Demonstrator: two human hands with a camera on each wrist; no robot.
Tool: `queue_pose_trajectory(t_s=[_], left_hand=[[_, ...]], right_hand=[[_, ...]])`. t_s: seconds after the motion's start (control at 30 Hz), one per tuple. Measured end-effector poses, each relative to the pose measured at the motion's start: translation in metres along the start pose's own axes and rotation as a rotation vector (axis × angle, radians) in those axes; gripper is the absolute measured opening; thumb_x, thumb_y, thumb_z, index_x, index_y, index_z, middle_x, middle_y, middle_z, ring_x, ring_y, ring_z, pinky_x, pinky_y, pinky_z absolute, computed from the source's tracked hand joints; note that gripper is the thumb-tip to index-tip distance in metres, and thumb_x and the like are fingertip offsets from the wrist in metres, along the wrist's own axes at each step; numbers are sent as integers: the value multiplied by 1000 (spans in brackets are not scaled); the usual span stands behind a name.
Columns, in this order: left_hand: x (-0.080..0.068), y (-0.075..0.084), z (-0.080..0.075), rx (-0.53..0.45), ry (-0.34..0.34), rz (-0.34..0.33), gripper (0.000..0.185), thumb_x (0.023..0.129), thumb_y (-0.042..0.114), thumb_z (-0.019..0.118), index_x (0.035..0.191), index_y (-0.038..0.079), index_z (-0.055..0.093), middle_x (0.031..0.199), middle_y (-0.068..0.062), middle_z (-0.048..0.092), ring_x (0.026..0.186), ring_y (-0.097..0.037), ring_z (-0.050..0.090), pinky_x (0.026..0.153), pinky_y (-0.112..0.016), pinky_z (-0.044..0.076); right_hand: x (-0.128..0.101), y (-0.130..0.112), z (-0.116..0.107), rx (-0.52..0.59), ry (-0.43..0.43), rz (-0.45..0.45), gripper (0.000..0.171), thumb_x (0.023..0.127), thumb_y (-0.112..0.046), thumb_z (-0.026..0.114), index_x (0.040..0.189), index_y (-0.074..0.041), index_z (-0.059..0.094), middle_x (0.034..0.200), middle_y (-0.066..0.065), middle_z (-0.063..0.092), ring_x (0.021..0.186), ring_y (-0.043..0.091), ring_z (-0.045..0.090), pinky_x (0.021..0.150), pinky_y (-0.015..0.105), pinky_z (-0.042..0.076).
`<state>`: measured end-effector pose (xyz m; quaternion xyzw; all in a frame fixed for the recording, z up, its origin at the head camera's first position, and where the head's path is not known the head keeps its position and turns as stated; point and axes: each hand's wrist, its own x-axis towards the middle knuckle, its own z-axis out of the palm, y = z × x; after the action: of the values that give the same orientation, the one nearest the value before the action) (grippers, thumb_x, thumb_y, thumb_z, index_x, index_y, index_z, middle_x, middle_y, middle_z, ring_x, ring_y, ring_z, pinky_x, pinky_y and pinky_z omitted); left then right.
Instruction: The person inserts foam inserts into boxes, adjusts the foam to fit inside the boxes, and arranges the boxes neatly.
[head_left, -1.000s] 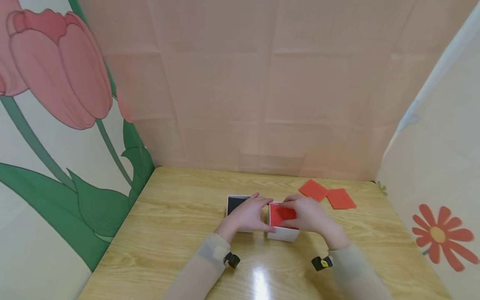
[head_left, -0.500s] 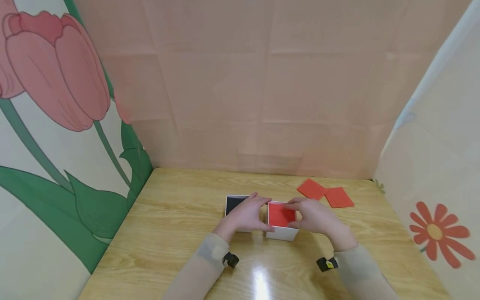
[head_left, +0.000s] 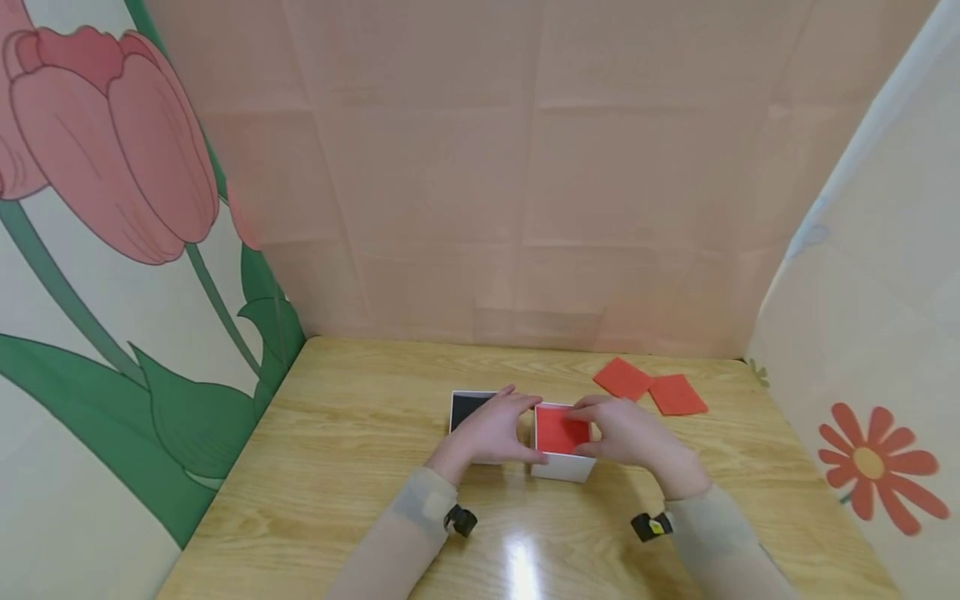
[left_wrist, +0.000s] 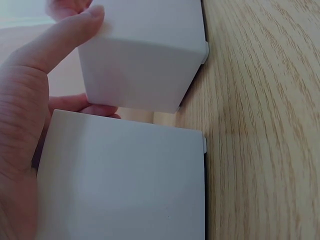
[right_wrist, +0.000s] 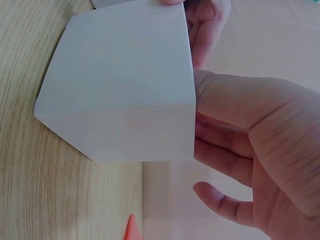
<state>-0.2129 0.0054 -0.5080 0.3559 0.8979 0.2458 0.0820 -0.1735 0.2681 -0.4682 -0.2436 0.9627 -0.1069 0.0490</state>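
Note:
Two small white boxes stand side by side on the table. Inside the right-hand box (head_left: 562, 468), a red square piece (head_left: 558, 429) lies below the rim, flat and thin-looking. My left hand (head_left: 491, 427) reaches over the dark-lined left-hand box (left_wrist: 120, 180) and grips the right-hand box, thumb at its near edge and fingers at its far left corner. From the right, my right hand (head_left: 630, 429) dips its thumb and fingers over the rim onto the red square's right side. Its fingertips are hidden behind the box wall in the right wrist view.
Two more red squares, one on the left (head_left: 623, 379) and one on the right (head_left: 678, 395), lie behind my right hand with corners meeting. The wooden table (head_left: 360, 425) ends at a pinkish cloth backdrop (head_left: 435, 192), with flower-printed sheets on both sides.
My right hand has drawn back a little to the right over the box, baring more of the red square, which now lies flatter. My left hand has kept its place.

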Motion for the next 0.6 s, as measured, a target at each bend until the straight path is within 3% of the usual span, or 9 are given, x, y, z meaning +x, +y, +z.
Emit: queue_pose_trajectory(t_s=[0.27, 0.4, 0.6], left_hand=[[1, 0, 0, -2, 1, -3, 97, 83, 62, 87, 161, 16, 51, 161, 5, 52, 159, -37, 29, 127, -49, 33], [1, -1, 1, -2, -1, -2, 97, 84, 63, 86, 161, 16, 51, 162, 5, 51, 159, -36, 28, 127, -49, 32], [2, -1, 2, -11, -1, -10, 97, 83, 63, 86, 161, 18, 51, 162, 6, 51, 160, -35, 28, 126, -50, 34]], right_hand=[[-1, 5, 3, 30, 18, -12, 54, 84, -33, 95, 133, -18, 78, 131, 4, 71, 115, 26, 69, 94, 47, 62], [-4, 12, 7, 124, 56, -40, 52, 88, -36, 91, 135, -20, 77, 132, 1, 70, 117, 25, 68, 94, 47, 62], [-11, 32, 16, 332, 245, -70, 47, 92, -35, 87, 135, -19, 76, 133, 0, 71, 121, 29, 67, 95, 57, 60]])
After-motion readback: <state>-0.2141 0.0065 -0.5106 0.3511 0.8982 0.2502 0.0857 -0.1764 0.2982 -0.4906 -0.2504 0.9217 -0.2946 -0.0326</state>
